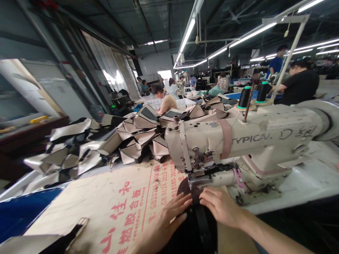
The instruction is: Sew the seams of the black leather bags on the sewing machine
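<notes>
A sewing machine takes up the right side, its head and lower arm closing off the far end of the dark workpiece, which lies under the needle area and runs back towards the wearer. A heap of beige-and-black pieces blocks the far side of the table, reaching from the left to just behind the machine's head. In the near left corner lies a buckled piece, a metal buckle at its tip.

Between heap, buckled piece and left hand, a stretch of plywood with red print shows; its left edge slants down beside a blue surface. On the right, a white machine bed ends in a slanting near edge above a dark area. The machine's lower arm sits just beyond the fingertips, leaving little room forward.

The left hand is unclenched, fingers stretched out over the workpiece's left side. The right hand bends its fingers against the other side; whether it pinches the material, I cannot tell.

There are one machine, one buckle and two black thread cones. The heaped pieces overlap too much to count. Beyond, one person in tan bends behind the heap, and one in black is at the right.
</notes>
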Demonstrator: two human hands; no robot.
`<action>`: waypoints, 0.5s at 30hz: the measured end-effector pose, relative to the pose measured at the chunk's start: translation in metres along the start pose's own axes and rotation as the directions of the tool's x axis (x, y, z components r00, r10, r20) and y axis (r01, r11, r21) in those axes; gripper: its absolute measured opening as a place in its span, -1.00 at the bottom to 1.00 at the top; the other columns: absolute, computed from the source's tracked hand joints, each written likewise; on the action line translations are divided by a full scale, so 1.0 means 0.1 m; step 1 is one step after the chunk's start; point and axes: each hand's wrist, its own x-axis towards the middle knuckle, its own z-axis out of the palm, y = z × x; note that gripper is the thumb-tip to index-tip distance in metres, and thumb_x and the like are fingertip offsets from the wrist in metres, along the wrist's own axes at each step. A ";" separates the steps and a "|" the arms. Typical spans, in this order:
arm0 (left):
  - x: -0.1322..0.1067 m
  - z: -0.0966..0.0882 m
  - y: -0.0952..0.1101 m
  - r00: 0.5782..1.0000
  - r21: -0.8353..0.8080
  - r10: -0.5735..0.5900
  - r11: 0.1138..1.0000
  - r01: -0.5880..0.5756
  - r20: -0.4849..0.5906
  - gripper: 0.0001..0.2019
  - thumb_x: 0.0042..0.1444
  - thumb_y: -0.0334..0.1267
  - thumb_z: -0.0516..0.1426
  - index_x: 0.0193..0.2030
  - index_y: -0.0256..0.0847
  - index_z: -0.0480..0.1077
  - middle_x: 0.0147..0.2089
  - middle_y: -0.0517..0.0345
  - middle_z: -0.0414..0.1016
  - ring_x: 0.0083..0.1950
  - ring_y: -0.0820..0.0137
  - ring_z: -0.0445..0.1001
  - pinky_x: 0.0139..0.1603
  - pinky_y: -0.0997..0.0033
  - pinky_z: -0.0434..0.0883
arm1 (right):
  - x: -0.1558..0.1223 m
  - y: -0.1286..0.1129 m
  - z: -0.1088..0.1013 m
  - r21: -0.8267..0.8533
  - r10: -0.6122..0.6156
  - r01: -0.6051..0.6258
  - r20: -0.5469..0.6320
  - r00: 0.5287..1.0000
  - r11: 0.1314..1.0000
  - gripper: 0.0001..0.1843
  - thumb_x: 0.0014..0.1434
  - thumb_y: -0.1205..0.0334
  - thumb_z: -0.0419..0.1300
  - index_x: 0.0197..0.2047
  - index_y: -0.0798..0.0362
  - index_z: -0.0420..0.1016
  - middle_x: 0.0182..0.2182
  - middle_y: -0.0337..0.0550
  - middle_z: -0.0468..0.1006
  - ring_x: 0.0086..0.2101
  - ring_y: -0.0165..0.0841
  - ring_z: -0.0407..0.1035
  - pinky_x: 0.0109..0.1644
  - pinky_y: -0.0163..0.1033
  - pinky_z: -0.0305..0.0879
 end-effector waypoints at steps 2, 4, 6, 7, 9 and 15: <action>0.02 0.03 -0.06 0.999 -0.129 -0.023 0.991 0.027 0.039 -0.61 0.22 -0.12 -0.09 0.18 0.04 0.19 0.24 0.22 0.22 0.28 0.30 0.10 0.28 0.08 0.03 | 0.02 0.00 -0.03 0.026 0.008 -0.008 0.011 1.000 1.000 -0.75 0.30 0.22 -0.10 -0.32 0.08 0.34 -0.39 -0.19 0.40 -0.33 -0.42 0.29 -0.27 -0.33 0.17; 0.07 0.08 -0.12 0.997 -0.240 -0.073 0.968 0.076 0.021 -0.62 0.22 -0.09 -0.10 0.11 -0.05 0.30 0.12 0.18 0.37 0.20 0.28 0.24 0.25 0.13 0.11 | 0.05 -0.01 -0.07 0.047 0.030 -0.031 0.020 0.999 0.998 -0.73 0.30 0.21 -0.10 -0.33 0.08 0.34 -0.40 -0.19 0.40 -0.34 -0.43 0.29 -0.30 -0.34 0.15; 0.11 0.12 -0.17 0.989 -0.311 -0.142 0.942 0.126 -0.030 -0.63 0.20 -0.06 -0.09 -0.07 -0.17 0.41 -0.11 0.16 0.50 0.00 0.29 0.38 0.09 0.26 0.28 | 0.09 -0.04 -0.10 0.078 0.069 -0.071 0.027 0.997 0.994 -0.71 0.30 0.19 -0.11 -0.36 0.07 0.34 -0.43 -0.21 0.40 -0.37 -0.43 0.29 -0.33 -0.34 0.12; 0.12 0.12 -0.20 0.984 -0.336 -0.172 0.930 0.147 -0.045 -0.63 0.20 -0.04 -0.08 -0.18 -0.22 0.43 -0.24 0.17 0.50 -0.12 0.32 0.41 -0.04 0.35 0.34 | 0.12 -0.06 -0.10 0.109 0.094 -0.097 0.031 0.995 0.989 -0.69 0.30 0.18 -0.12 -0.38 0.07 0.34 -0.44 -0.22 0.40 -0.38 -0.43 0.28 -0.34 -0.34 0.10; 0.17 0.03 -0.24 0.976 -0.372 -0.213 0.910 0.186 -0.033 -0.61 0.17 -0.01 -0.07 -0.38 -0.28 0.39 -0.42 0.23 0.42 -0.35 0.43 0.34 -0.32 0.49 0.32 | 0.17 -0.14 -0.02 0.219 0.168 -0.171 0.032 0.985 0.961 -0.66 0.29 0.13 -0.12 -0.41 0.08 0.33 -0.48 -0.24 0.38 -0.42 -0.44 0.26 -0.35 -0.35 0.07; 0.64 -0.65 -0.29 0.970 -0.269 -0.238 0.932 0.241 0.044 -0.64 -0.11 -0.03 0.20 -0.67 -0.28 0.31 -0.67 0.36 0.19 -0.57 0.55 0.18 -0.55 0.56 0.10 | 0.37 -0.35 0.74 0.748 0.658 -0.416 -0.036 0.752 0.517 -0.50 0.19 -0.15 -0.09 -0.49 0.12 0.26 -0.58 -0.27 0.24 -0.50 -0.46 0.11 -0.44 -0.36 0.02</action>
